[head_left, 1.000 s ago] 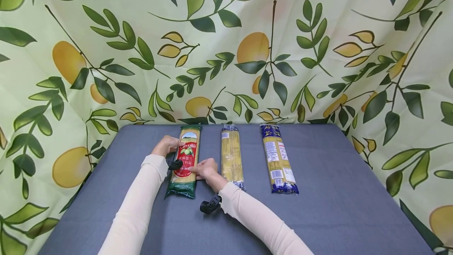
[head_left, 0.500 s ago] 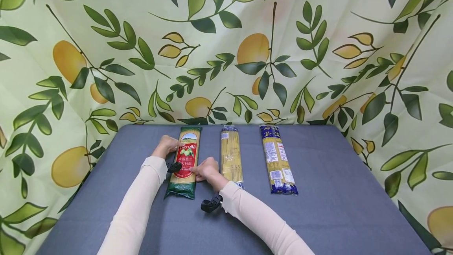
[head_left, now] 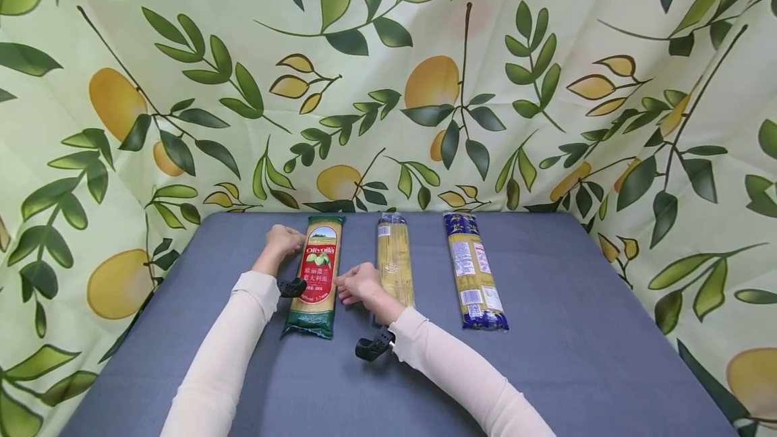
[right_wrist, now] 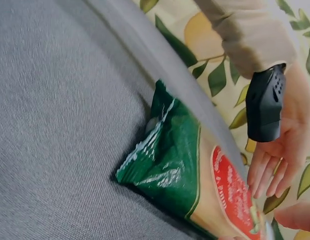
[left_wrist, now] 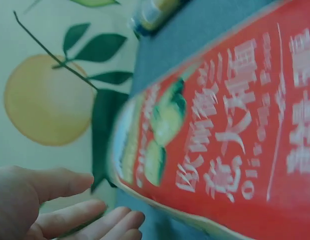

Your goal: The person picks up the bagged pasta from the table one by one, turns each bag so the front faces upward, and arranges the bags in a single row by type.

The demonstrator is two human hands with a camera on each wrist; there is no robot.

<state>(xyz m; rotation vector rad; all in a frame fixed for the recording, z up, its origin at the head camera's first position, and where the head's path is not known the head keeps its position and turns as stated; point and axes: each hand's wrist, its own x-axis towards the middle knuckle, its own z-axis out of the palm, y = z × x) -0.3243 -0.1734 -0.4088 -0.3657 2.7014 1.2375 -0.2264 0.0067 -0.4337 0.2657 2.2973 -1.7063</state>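
On the grey-blue cloth-covered table, three long, narrow packets of spaghetti lie side by side, ends toward the leaf-and-lemon printed backdrop.

Farthest left is the left hand, resting at the far left edge of the green-and-red pasta packet. Its fingers are loosely extended; the left wrist view shows them relaxed and nearly straight just beside the packet, gripping nothing. That view also fills with the glossy red label and its pale lettering, blurred by closeness.

The packet itself is crinkly plastic film, flat and oblong, with a dark green crimped end nearest the person; the right wrist view shows that wrinkled, shiny green end lying on the finely woven table surface, a detail the head view is too far off to give.

Next comes the right hand, between this packet and the clear yellow pasta packet, fingers lightly bent, fingertips near the first packet's right edge, holding nothing.

Farthest right, well apart, lies the blue-ended pasta packet.
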